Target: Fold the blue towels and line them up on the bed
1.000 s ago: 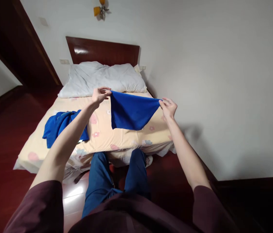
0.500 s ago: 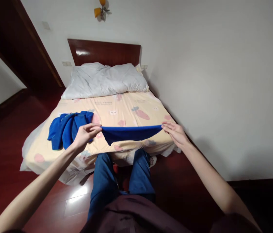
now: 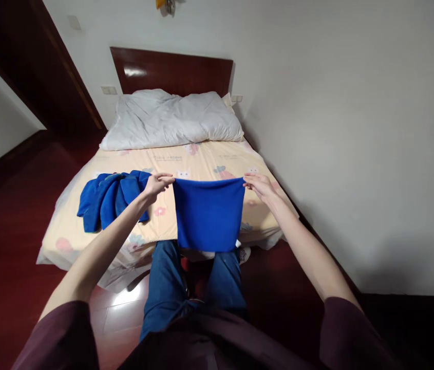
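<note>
White wall (image 3: 340, 128) fills the right side; dark red floor (image 3: 8, 221) at left and below. Bed (image 3: 163, 160) in the middle, pale yellow sheet with pink and blue-grey prints, edges hanging over its near end. Dark wood headboard (image 3: 174, 72) at the far end, rumpled white bedding (image 3: 170, 121) lying across the bed in front of it. Person faces the near end: maroon shirt (image 3: 201, 349), blue jeans (image 3: 163, 288), legs close to the bed edge. Heap of blue fabric (image 3: 105, 200) on the bed's left part, bunched in folds, partly behind the left forearm. Blue cloth (image 3: 209, 213), roughly square, hangs spread out between both hands at the near end, top edge sagging slightly, lower edge in front of the bed edge and knees in view; contact with those, cannot tell. Left hand (image 3: 157, 185): grip pinches the cloth's upper left corner, thumb and fingers together, just beside the heap in view. Right hand (image 3: 259, 186): grip pinches the upper right corner, fingertips pressed on fabric. Wall lamp (image 3: 167, 6) cut off at top. Shoe (image 3: 244, 254), partly visible, beside the right leg.
</note>
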### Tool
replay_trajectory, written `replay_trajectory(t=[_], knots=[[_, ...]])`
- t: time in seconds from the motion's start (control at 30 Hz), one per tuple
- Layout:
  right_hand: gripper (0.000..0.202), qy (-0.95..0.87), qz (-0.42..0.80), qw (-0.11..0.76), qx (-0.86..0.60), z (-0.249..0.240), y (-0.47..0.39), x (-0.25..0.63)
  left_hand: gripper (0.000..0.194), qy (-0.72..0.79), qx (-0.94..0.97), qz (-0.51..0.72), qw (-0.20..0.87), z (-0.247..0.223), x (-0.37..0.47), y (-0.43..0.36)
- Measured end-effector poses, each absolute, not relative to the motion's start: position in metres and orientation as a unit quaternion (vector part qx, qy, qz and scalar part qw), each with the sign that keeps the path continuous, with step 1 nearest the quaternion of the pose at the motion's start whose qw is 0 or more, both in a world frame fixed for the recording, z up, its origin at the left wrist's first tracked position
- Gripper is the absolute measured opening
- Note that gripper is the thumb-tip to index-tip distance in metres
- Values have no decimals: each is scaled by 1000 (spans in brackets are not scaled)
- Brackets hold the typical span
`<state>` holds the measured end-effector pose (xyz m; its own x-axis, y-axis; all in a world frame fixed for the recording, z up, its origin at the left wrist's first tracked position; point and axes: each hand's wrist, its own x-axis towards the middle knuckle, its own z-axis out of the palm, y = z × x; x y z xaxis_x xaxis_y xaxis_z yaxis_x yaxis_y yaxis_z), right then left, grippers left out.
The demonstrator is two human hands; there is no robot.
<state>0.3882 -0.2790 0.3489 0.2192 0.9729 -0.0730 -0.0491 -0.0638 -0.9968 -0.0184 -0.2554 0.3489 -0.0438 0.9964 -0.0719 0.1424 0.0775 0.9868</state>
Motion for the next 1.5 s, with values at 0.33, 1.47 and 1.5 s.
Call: replay_trajectory(t=[0.33, 1.47, 1.5], knots=[[45, -505, 296, 656, -476, 322, -217, 382, 59, 482, 607, 558, 297, 347, -28, -195], [65, -347, 469, 493, -645, 44, -329, 355, 49, 683, 490, 277, 466, 88, -45, -318], [66, -358, 453, 504, -642, 40, -330, 353, 53, 679, 492, 268, 475, 87, -46, -309]])
